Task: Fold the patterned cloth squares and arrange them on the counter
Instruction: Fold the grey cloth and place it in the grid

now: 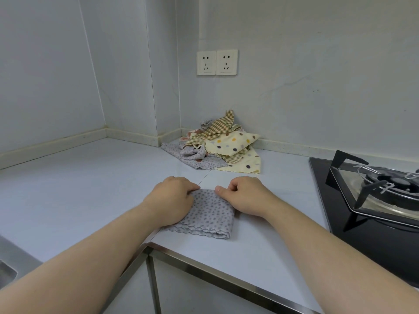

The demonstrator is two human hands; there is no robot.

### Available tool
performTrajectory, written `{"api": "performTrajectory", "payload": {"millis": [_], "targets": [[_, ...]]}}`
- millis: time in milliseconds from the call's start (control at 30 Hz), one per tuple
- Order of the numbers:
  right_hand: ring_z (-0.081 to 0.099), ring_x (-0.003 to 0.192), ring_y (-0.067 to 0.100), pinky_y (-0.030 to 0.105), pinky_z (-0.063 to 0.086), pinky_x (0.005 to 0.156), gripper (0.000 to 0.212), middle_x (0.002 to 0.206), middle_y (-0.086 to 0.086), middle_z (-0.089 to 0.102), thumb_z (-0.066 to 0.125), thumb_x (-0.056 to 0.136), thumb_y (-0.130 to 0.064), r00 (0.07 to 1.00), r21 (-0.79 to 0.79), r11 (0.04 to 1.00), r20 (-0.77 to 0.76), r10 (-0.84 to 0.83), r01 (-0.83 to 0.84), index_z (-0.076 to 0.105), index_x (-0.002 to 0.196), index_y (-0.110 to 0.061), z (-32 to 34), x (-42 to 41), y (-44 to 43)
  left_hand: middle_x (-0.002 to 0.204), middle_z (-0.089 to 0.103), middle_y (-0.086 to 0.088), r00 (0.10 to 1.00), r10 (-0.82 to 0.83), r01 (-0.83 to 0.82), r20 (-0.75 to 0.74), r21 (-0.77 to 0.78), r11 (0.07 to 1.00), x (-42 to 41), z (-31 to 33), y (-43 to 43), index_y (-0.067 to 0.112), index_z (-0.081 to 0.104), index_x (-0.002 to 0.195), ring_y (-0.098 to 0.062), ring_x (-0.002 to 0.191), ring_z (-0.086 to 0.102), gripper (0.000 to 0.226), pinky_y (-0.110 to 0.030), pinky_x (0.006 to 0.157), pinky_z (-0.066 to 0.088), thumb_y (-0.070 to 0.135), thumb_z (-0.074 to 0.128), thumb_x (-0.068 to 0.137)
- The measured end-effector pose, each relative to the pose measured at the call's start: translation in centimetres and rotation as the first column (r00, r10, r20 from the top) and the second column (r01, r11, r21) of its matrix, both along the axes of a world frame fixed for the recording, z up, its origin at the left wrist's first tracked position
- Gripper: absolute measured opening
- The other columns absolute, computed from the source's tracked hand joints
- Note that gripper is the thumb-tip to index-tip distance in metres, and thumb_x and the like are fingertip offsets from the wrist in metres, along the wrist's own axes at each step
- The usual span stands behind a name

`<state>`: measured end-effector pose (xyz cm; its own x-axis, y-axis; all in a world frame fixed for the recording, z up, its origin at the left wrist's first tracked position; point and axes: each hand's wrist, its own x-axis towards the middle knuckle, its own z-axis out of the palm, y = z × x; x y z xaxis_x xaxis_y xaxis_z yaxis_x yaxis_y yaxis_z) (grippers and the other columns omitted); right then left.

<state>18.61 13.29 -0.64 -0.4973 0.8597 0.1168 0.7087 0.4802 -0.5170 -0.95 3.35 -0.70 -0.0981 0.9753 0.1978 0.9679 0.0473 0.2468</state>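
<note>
A grey dotted cloth (207, 214) lies folded on the pale counter (79, 191) near its front edge. My left hand (172, 198) lies on the cloth's left part, fingers curled on its far left corner. My right hand (246, 194) grips the far right corner, thumb on top of the fabric. Behind them, in the corner by the wall, sits a loose pile of patterned cloths (217, 146): grey dotted, checked, and cream with large coloured dots.
A black gas hob (371, 196) with a metal pan support fills the right side of the counter. A sink edge (6, 270) shows at the lower left. Two wall sockets (217, 62) sit above the pile. The counter's metal front edge (226, 275) runs below the cloth.
</note>
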Motion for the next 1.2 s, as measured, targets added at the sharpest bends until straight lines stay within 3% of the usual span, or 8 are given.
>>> {"api": "performTrajectory", "payload": {"millis": [233, 467, 667, 800, 933, 1000, 1100, 1200], "targets": [[0.054, 0.093, 0.02, 0.038, 0.047, 0.081, 0.043, 0.083, -0.008, 0.059, 0.055, 0.092, -0.065, 0.996, 0.017, 0.996, 0.025, 0.082, -0.082, 0.051, 0.076, -0.025, 0.0, 0.1, -0.2, 0.096, 0.06, 0.005, 0.997, 0.041, -0.046, 0.063, 0.082, 0.996, -0.1, -0.3, 0.1, 0.021, 0.071, 0.097, -0.017, 0.096, 0.057, 0.032, -0.038, 0.089, 0.049, 0.045, 0.051, 0.102], [0.056, 0.075, 0.016, 0.037, 0.046, 0.071, 0.046, 0.075, -0.005, 0.059, 0.06, 0.09, -0.062, 0.991, -0.001, 0.992, -0.014, 0.13, -0.13, 0.053, 0.071, -0.021, -0.2, 0.2, -0.1, 0.107, 0.052, 0.006, 0.995, 0.097, -0.097, -0.011, 0.019, 0.995, -0.4, 0.0, 0.1, 0.032, 0.062, 0.107, -0.019, 0.108, 0.044, 0.026, -0.037, 0.098, 0.043, 0.055, 0.055, 0.095], [0.052, 0.069, 0.01, 0.029, 0.04, 0.063, 0.047, 0.073, -0.007, 0.057, 0.062, 0.092, -0.059, 0.976, 0.03, 0.991, -0.173, 0.134, -0.131, 0.053, 0.077, -0.015, -0.1, 0.3, -0.2, 0.1, 0.056, 0.002, 0.968, 0.121, -0.129, 0.22, 0.023, 0.991, -0.5, 0.3, 0.2, 0.024, 0.049, 0.105, -0.018, 0.092, 0.053, 0.024, -0.03, 0.07, 0.039, 0.047, 0.055, 0.1], [0.042, 0.059, 0.003, 0.021, 0.035, 0.057, 0.044, 0.066, -0.01, 0.049, 0.067, 0.092, -0.052, 0.917, 0.131, 0.983, -0.362, 0.166, -0.126, 0.049, 0.074, -0.016, 0.2, 0.0, -0.5, 0.094, 0.056, 0.004, 0.843, 0.058, -0.18, 0.535, 0.178, 0.967, 0.0, 1.5, -0.1, 0.029, 0.05, 0.113, -0.009, 0.079, 0.053, 0.019, -0.027, 0.06, 0.038, 0.04, 0.058, 0.1], [0.045, 0.059, 0.004, 0.018, 0.036, 0.054, 0.034, 0.066, -0.008, 0.056, 0.076, 0.088, -0.041, 0.85, 0.255, 0.964, -0.488, 0.199, -0.08, 0.057, 0.075, -0.017, 0.9, 0.1, -1.0, 0.121, 0.061, 0.005, 0.729, -0.104, -0.116, 0.676, 0.271, 0.956, 0.1, 2.9, -0.6, 0.052, 0.063, 0.115, -0.017, 0.109, 0.059, 0.024, -0.035, 0.088, 0.054, 0.033, 0.062, 0.1], [0.051, 0.064, 0.007, 0.02, 0.039, 0.056, 0.028, 0.072, -0.004, 0.063, 0.078, 0.087, -0.04, 0.837, 0.321, 0.946, -0.504, 0.215, -0.049, 0.062, 0.079, -0.018, 1.1, 0.2, -1.0, 0.125, 0.064, 0.01, 0.672, -0.161, -0.089, 0.723, 0.295, 0.951, 0.2, 3.2, -0.7, 0.052, 0.068, 0.11, -0.015, 0.111, 0.063, 0.022, -0.035, 0.089, 0.058, 0.033, 0.062, 0.1], [0.056, 0.072, 0.012, 0.021, 0.043, 0.061, 0.026, 0.075, -0.005, 0.064, 0.079, 0.086, -0.038, 0.836, 0.442, 0.897, -0.496, 0.237, 0.008, 0.064, 0.082, -0.018, 1.2, 0.3, -0.9, 0.101, 0.069, 0.009, 0.696, -0.189, -0.097, 0.693, 0.351, 0.931, 0.3, 3.3, -0.8, 0.045, 0.068, 0.096, -0.01, 0.084, 0.064, 0.017, -0.022, 0.064, 0.052, 0.028, 0.065, 0.098], [0.053, 0.073, 0.01, 0.021, 0.043, 0.066, 0.026, 0.072, -0.008, 0.057, 0.081, 0.085, -0.034, 0.839, 0.6, 0.798, -0.459, 0.292, 0.051, 0.062, 0.081, -0.016, 1.4, 0.2, -0.7, 0.094, 0.068, 0.004, 0.783, -0.206, -0.055, 0.586, 0.396, 0.917, 0.2, 3.5, -0.9, 0.038, 0.063, 0.09, -0.019, 0.08, 0.06, 0.023, -0.031, 0.066, 0.049, 0.016, 0.067, 0.095]]}}
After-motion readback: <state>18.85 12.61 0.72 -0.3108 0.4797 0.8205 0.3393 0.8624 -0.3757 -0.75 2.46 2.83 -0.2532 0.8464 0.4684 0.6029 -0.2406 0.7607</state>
